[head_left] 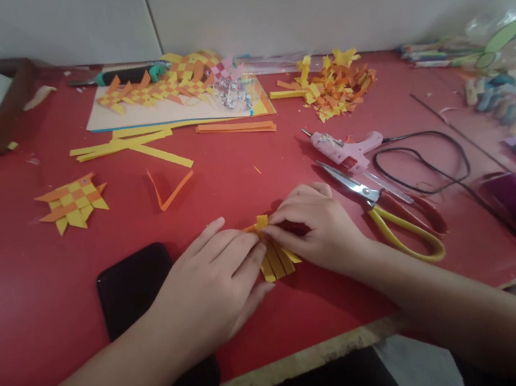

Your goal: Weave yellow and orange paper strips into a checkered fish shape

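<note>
Between my hands, low over the red table, are yellow paper strips (278, 264) set side by side, with a bit of orange strip (248, 228) crossing near their top. My left hand (224, 269) comes in from the left, its thumb and fingertips closed on the paper's left side. From the right, my right hand (313, 223) pinches the upper part of the strips. The fingers hide most of the crossing. A finished-looking woven paper fish (74, 202) in orange and yellow lies to the left, and a folded orange strip (173, 194) stands beyond my left hand.
Yellow-and-red-handled scissors (380, 205) and a pink glue gun (344, 148) with a looping black cord lie right. A black phone (136, 281) is under my left forearm. Behind are loose yellow strips (129, 144), orange strips (236, 128), woven fish (155, 91) and paper scraps (343, 85).
</note>
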The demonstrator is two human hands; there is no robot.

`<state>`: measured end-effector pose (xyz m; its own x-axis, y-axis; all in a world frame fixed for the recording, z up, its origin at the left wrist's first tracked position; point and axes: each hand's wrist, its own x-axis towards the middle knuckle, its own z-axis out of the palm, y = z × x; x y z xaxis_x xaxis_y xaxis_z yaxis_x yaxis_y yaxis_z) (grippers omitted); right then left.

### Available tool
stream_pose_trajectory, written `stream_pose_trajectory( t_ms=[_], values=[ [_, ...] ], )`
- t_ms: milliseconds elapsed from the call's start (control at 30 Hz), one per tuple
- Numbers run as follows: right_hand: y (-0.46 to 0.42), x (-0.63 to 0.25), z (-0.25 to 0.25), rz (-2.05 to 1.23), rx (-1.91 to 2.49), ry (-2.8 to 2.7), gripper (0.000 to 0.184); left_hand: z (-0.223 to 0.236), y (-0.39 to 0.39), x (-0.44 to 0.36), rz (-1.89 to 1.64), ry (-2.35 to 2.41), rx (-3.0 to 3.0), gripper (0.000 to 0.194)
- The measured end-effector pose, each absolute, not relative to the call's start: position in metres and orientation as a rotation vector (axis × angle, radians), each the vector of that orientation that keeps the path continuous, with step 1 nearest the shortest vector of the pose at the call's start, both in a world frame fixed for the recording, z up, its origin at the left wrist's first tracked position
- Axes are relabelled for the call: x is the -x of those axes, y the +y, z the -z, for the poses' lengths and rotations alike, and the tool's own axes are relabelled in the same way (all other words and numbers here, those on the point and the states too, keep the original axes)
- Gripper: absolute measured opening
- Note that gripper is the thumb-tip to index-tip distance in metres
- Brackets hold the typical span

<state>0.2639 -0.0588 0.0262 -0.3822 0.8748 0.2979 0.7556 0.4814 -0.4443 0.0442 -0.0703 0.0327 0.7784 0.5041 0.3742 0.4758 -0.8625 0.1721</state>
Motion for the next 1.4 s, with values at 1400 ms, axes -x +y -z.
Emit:
stream_pose_trajectory(
  t_ms=[1400],
  values=[
    [-0.056,-0.288,-0.034,-0.413,0.999,-2.463,0.01,-0.029,-0.074,-0.044,-0.554,0.859,-2.932,0.041]
  ],
)
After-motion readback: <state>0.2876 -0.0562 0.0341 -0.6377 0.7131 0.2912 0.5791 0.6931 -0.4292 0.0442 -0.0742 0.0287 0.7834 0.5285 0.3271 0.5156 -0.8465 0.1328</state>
